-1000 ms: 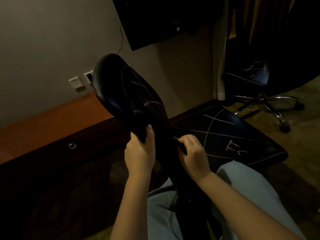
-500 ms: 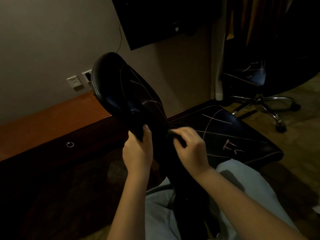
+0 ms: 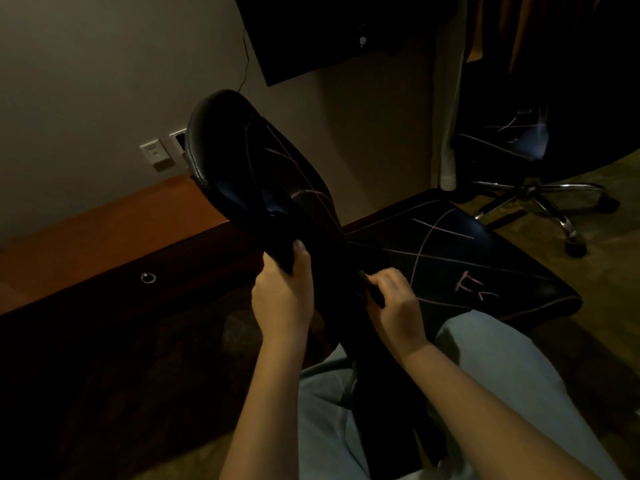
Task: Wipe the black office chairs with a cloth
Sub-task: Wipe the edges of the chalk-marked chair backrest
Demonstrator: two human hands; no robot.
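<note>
Beside the desk's front edge, we clasp the chair back with our left hand, presumably to steady it. Our right hand pinches a dark thing, perhaps the cloth, against it. The marked seat lies rightward, and a second chair stands beyond.

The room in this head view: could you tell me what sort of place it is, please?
Probably a hotel room or study: a wall-mounted black screen, a long wooden desk and a black office chair on castors.
</note>
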